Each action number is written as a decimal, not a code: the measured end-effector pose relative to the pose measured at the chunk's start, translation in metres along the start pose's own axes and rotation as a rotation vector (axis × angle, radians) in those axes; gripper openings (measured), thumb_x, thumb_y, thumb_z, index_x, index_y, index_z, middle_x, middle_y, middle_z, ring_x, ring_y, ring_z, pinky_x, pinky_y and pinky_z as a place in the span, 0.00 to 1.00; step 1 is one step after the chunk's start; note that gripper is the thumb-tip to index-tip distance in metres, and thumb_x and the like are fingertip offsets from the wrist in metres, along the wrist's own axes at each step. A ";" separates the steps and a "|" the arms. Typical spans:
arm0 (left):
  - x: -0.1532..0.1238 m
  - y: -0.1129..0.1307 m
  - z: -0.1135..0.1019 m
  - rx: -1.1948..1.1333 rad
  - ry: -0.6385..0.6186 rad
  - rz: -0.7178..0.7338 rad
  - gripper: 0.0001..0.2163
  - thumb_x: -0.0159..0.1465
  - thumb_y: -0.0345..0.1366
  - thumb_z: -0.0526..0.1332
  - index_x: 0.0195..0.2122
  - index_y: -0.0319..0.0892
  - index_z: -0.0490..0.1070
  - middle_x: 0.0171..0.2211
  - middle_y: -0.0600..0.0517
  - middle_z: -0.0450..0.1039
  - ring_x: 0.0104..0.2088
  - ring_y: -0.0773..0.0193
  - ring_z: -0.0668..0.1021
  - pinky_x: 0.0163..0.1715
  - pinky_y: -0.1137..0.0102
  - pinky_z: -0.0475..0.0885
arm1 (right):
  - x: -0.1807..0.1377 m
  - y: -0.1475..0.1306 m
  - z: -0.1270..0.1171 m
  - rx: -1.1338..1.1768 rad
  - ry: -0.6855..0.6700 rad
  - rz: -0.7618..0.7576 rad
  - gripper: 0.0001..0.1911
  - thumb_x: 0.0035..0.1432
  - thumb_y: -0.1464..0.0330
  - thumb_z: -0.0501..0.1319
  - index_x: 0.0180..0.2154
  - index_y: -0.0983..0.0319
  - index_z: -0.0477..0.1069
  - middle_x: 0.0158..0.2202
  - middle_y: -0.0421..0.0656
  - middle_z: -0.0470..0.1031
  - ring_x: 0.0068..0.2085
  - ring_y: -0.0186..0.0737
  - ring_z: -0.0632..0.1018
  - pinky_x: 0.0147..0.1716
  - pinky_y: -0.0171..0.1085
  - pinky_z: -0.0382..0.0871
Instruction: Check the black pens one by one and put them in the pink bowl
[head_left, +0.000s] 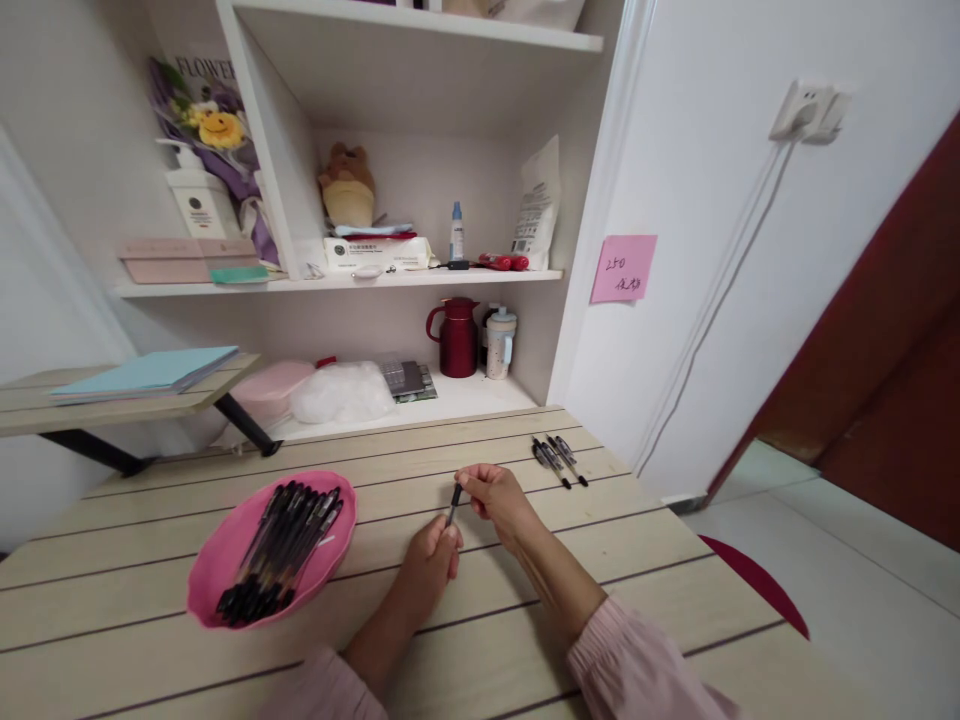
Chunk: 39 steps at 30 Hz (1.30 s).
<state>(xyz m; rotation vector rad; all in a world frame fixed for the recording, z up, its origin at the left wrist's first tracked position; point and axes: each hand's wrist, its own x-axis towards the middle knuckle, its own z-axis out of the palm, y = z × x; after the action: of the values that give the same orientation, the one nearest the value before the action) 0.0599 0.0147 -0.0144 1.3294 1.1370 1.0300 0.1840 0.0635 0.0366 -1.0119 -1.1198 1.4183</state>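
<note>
Between my two hands, above the middle of the table, is a pen [453, 505] with a clear barrel and a black end. Its lower part is wrapped in the closed fingers of my left hand [433, 558]. My right hand [495, 497] pinches the black upper end between thumb and fingertips. To the left lies a pink scalloped dish [341, 560] holding a pile of black pens [281, 550], all lying lengthwise. Beyond my right hand, several more pens [559, 460] lie side by side on the tabletop.
The wooden table [645, 590] meets a white shelf unit at its back. A small raised stand [225, 385] with blue paper [150, 372] is at the left. A red jug [458, 338] and a pale cup [500, 343] stand on the lower shelf. A pink note [624, 268] sticks to the wall.
</note>
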 end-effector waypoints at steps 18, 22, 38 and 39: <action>-0.009 0.016 0.003 -0.002 0.009 -0.003 0.11 0.59 0.44 0.51 0.25 0.43 0.59 0.11 0.63 0.55 0.11 0.74 0.52 0.13 0.75 0.44 | -0.004 0.001 -0.007 0.169 -0.145 0.026 0.22 0.42 0.54 0.63 0.35 0.63 0.73 0.33 0.45 0.75 0.17 0.23 0.62 0.13 0.27 0.45; -0.007 0.012 0.002 -0.002 0.011 0.009 0.11 0.58 0.44 0.51 0.25 0.43 0.59 0.11 0.62 0.55 0.11 0.74 0.52 0.13 0.75 0.45 | -0.002 0.006 -0.004 0.139 -0.121 0.021 0.19 0.41 0.56 0.64 0.31 0.65 0.74 0.20 0.39 0.70 0.14 0.23 0.57 0.13 0.28 0.43; -0.002 0.002 0.002 0.094 0.036 0.118 0.10 0.59 0.42 0.50 0.24 0.43 0.60 0.12 0.60 0.56 0.15 0.71 0.58 0.18 0.75 0.52 | -0.003 0.003 -0.006 0.049 -0.044 0.013 0.19 0.44 0.53 0.61 0.29 0.63 0.72 0.25 0.41 0.73 0.17 0.26 0.62 0.14 0.29 0.45; -0.002 0.001 0.002 0.096 0.031 0.120 0.10 0.59 0.42 0.50 0.24 0.43 0.60 0.12 0.60 0.56 0.15 0.71 0.58 0.18 0.75 0.52 | -0.004 0.001 -0.008 0.086 -0.084 0.024 0.19 0.43 0.54 0.62 0.31 0.63 0.73 0.28 0.42 0.73 0.17 0.25 0.62 0.14 0.29 0.44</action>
<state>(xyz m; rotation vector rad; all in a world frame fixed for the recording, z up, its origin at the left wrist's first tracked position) 0.0612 0.0125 -0.0130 1.4776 1.1527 1.0976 0.1922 0.0603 0.0335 -0.9145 -1.1006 1.5276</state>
